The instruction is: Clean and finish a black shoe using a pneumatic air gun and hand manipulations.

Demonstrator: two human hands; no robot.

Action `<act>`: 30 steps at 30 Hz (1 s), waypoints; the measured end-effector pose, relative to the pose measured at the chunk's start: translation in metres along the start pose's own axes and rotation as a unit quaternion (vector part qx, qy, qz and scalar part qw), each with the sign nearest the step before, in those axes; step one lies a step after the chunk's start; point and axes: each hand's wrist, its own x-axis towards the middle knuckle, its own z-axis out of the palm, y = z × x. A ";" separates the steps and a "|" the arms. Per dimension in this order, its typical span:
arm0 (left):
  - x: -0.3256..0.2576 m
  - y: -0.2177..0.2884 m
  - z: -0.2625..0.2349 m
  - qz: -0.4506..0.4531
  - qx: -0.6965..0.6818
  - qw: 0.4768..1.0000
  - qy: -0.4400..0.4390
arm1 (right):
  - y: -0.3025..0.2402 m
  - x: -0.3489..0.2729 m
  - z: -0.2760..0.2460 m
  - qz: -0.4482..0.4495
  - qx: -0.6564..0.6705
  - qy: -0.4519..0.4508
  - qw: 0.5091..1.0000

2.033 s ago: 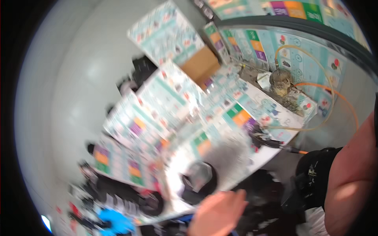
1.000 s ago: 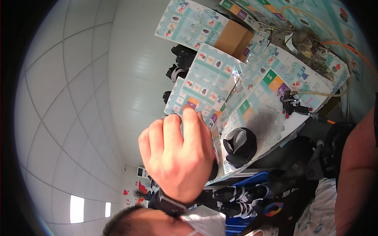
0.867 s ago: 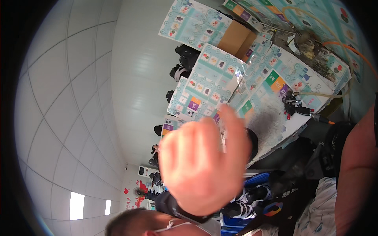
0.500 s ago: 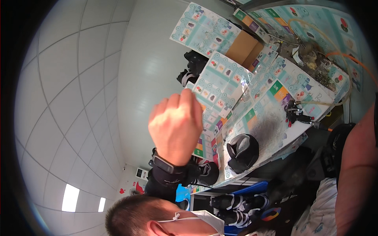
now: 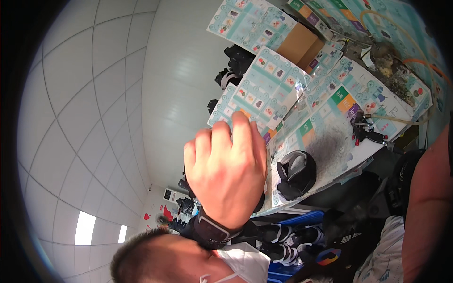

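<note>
Neither of my own hands shows clearly. A bare arm runs along the right edge, black gear near its upper end; its hand does not show, and whose arm it is stays uncertain. In the middle, close to the view, a raised hand with a black wristband shows its back, fingers bent and tips hidden. It seems to belong to the person in a white mask at the lower edge. Beyond it, a black shoe stands on the covered workbench.
A spray gun with a hose lies on the bench's right part. Patterned cardboard panels and an open carton stand behind. Black shoes sit beyond them; more shoes rest in a blue crate below.
The raised hand has shifted right and looks larger, its fingers less tightly curled. The masked head has tilted. The bench and its contents have moved slightly right in view.
</note>
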 end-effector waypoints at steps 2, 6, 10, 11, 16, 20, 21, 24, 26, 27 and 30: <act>0.007 0.005 -0.001 0.000 -0.003 1.000 -0.021 | 0.001 -0.004 0.001 0.007 -0.002 -0.004 1.000; 0.020 0.017 -0.012 0.010 -0.053 0.999 0.007 | 0.002 -0.002 0.002 0.002 -0.004 -0.006 1.000; 0.011 0.030 -0.022 0.049 -0.119 0.991 0.047 | -0.001 0.002 -0.001 -0.002 -0.009 -0.007 1.000; 0.010 0.027 -0.017 0.048 -0.121 0.990 0.048 | -0.002 0.003 -0.003 -0.002 -0.010 -0.007 1.000; 0.003 -0.003 0.011 0.009 -0.018 0.997 -0.070 | 0.002 -0.001 0.003 -0.004 -0.016 -0.010 1.000; -0.007 -0.016 0.022 0.012 -0.006 0.999 -0.040 | 0.002 0.003 0.001 -0.005 -0.012 -0.008 1.000; -0.010 -0.017 0.027 0.011 -0.009 0.999 -0.049 | 0.005 0.002 0.001 -0.003 -0.013 -0.009 1.000; -0.020 -0.027 0.036 0.013 0.018 0.997 -0.070 | 0.009 0.005 -0.001 -0.001 -0.013 -0.010 1.000; -0.036 -0.041 0.027 -0.009 0.024 0.991 -0.131 | 0.007 0.013 0.001 -0.017 -0.001 -0.002 1.000; -0.048 -0.052 0.024 -0.033 0.016 0.980 -0.194 | 0.003 0.020 0.006 -0.026 0.001 -0.001 1.000; -0.087 -0.089 0.054 -0.099 -0.112 0.965 -0.214 | 0.001 0.021 0.001 -0.024 -0.012 -0.015 1.000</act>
